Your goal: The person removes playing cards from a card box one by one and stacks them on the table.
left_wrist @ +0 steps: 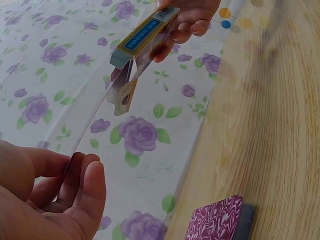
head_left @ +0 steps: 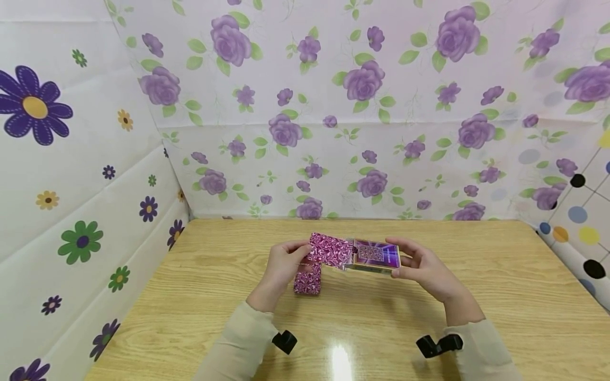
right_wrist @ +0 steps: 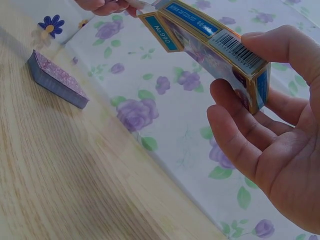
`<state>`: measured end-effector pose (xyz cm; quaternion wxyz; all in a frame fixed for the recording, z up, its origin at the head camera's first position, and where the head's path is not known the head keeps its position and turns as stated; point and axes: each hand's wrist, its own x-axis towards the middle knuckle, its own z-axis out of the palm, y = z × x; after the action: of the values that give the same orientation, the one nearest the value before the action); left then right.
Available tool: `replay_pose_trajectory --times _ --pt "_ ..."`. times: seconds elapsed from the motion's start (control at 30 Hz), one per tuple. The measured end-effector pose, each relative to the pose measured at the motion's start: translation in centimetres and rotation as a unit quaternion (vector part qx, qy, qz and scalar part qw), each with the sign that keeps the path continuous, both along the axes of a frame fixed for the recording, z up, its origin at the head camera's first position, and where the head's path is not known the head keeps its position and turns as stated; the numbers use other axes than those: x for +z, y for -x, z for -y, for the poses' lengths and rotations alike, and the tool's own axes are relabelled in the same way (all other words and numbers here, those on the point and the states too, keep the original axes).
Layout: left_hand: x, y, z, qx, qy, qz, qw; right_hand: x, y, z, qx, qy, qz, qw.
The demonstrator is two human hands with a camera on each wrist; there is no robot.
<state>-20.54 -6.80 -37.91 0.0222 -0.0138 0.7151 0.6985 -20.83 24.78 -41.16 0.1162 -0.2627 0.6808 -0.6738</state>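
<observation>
My left hand [head_left: 281, 267] pinches the left end of a playing card [head_left: 330, 250] with a magenta and white swirl back. In the left wrist view it shows nearly edge-on, so I cannot tell if it is one card or more. The card's other end meets the open end of a purple playing card box [head_left: 378, 255]. My right hand [head_left: 426, 269] grips the box's far end between thumb and fingers. In the right wrist view the box's end flap [right_wrist: 161, 32] hangs open. A squared deck of playing cards [head_left: 307, 283] lies on the table below, partly behind my left hand.
The wood-grain table [head_left: 200, 317] meets a white cloth [head_left: 286, 174] with purple roses at the back. A flowered cloth [head_left: 95, 190] hangs at the left and a dotted one [head_left: 583, 214] at the right. Black straps [head_left: 285, 342] sit at both wrists.
</observation>
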Motion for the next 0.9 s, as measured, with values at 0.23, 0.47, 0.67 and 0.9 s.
replay_pose_trajectory --times 0.23,0.47,0.67,0.9 --pt "-0.1 0.3 0.4 0.010 0.003 -0.002 0.9999 0.1 -0.1 0.0 -0.010 -0.009 -0.001 1.000" --pt "-0.4 0.6 0.7 0.017 0.027 -0.008 0.9995 0.1 -0.1 0.0 -0.011 -0.013 -0.001 1.000" --pt "-0.4 0.7 1.0 0.019 0.049 -0.012 0.9985 0.1 -0.1 0.0 -0.016 -0.016 -0.001 1.000" --pt "-0.4 0.7 1.3 0.012 0.065 -0.015 0.9977 0.2 -0.1 0.1 -0.014 -0.018 -0.005 1.000"
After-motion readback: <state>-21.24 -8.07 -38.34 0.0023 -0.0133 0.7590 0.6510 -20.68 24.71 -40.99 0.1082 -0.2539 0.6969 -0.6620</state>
